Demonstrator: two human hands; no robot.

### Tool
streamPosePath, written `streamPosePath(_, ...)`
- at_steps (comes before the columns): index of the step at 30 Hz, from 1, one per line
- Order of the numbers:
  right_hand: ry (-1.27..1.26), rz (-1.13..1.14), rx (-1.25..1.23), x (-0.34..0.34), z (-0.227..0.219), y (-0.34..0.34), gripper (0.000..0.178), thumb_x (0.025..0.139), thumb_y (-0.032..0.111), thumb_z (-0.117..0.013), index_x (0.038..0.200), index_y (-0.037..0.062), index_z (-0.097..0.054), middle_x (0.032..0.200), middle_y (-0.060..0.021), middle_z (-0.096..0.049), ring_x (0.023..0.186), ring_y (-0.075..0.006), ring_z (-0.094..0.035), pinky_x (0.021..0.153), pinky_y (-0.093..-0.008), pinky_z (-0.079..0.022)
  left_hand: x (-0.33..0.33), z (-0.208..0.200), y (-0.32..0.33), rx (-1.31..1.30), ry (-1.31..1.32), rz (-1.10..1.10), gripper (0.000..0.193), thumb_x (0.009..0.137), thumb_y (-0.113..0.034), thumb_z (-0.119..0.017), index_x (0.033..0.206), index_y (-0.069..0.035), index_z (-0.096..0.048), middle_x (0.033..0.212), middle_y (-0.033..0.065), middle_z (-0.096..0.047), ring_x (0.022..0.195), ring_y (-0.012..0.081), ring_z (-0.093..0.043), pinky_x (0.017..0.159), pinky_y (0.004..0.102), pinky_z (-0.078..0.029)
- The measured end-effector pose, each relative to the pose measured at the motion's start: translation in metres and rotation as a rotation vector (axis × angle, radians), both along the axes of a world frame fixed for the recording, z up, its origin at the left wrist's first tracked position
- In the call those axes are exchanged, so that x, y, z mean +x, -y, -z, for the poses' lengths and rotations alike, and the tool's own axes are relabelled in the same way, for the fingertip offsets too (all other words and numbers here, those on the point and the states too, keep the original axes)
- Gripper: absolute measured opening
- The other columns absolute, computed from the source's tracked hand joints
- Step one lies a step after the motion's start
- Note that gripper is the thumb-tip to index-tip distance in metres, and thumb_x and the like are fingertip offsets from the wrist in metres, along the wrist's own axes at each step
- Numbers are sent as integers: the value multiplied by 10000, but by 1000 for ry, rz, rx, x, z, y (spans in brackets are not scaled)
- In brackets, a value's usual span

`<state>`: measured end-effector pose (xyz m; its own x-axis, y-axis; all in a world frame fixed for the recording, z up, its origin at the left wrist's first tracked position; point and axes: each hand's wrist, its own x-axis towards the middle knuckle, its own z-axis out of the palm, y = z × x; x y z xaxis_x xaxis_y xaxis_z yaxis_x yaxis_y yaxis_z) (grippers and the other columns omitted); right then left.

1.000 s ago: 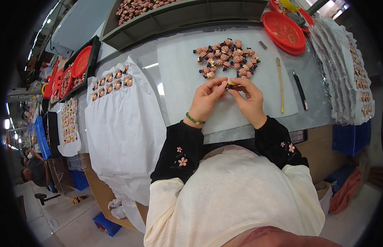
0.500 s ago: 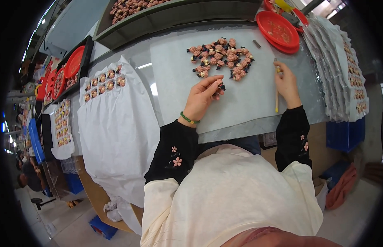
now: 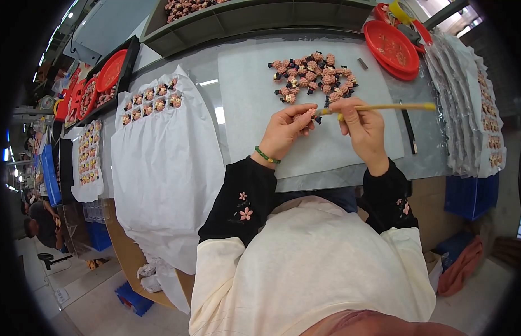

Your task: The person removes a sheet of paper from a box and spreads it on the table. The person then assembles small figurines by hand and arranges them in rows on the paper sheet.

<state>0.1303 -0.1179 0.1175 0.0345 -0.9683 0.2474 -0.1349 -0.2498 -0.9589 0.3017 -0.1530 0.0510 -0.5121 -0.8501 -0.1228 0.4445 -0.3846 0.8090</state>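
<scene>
My left hand [image 3: 284, 131] pinches a small pink figurine [image 3: 306, 116] with curly-looking hair and a dark part on its right side. In my right hand [image 3: 362, 129] is a slim yellow stick-shaped tool [image 3: 400, 106]. Its long end points right, and its working end meets or nearly meets the figurine's dark part; fingers hide the exact contact. Both hands are close together over a white sheet [image 3: 243, 129]. Just beyond them lies a loose pile of similar pink and dark figurines [image 3: 313, 75].
A white-covered tray of figurines [image 3: 160, 145] lies left. Red plates [image 3: 390, 47] stand back right, beside stacked plastic trays [image 3: 453, 101]. A black stick [image 3: 409, 131] and a small grey bar [image 3: 362, 64] lie on the table. A grey-green bin [image 3: 255, 25] borders the far side.
My right hand has moved left to the figurine, and the yellow tool has swung from upright to nearly level. My left hand still holds the figurine. The view has shifted slightly.
</scene>
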Motion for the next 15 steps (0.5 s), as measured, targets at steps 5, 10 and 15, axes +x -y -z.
streamPosePath(5,-268,153,-185,13,22,15,272,905,219,-459,837,-13,-582,630,-2,-508,551,-48,-421,471,-186,-324,3,4,1,12,-24,18,262,853,-82,-521,1093,22,-532,855,37,-564,728,92,-522,616,196,-423)
streamPosePath(10,-195,135,-140,11,24,14,241,893,200,-480,827,-8,-583,704,-37,-562,574,-77,-462,508,-214,-363,3,5,2,-9,14,-1,259,855,-48,-504,1099,37,-519,889,47,-560,736,104,-517,625,198,-425)
streamPosePath(15,-376,135,-292,2,28,20,194,880,172,-498,841,4,-586,754,-53,-586,611,-118,-502,545,-233,-387,4,2,3,26,-76,-14,248,842,-48,-526,1076,34,-542,826,34,-563,697,85,-511,604,189,-422)
